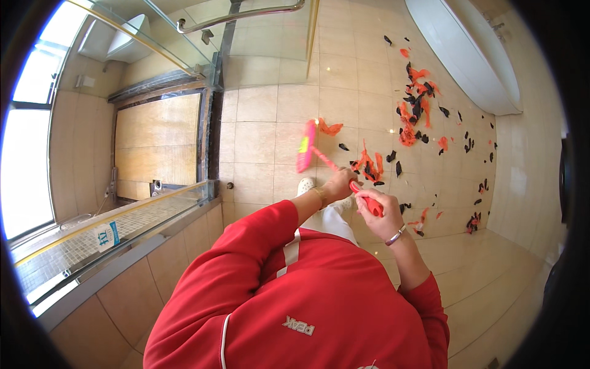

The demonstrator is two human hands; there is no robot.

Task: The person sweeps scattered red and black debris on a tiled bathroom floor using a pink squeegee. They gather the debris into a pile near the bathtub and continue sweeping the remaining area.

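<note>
A broom [326,158] with a bright pink and yellow head [306,146] slants from the floor up to me, its head blurred. My left hand [338,184] is closed round the red handle lower down. My right hand [379,212] grips the thicker red upper end, thumb along it. Beside the broom head lies an orange-red scrap [330,128], looking like thin plastic or cloth. More orange-red scraps [369,166] mixed with dark pieces [398,168] lie just beyond my hands. A larger scattered heap [407,134] is farther off to the right.
A white bathtub [470,55] stands at the far right. Glass panels with a metal rail [246,17] and a dark raised sill [214,135] border the left. Behind them is a toilet [129,40]. My shoe [305,186] is near the broom head. Litter reaches the right wall.
</note>
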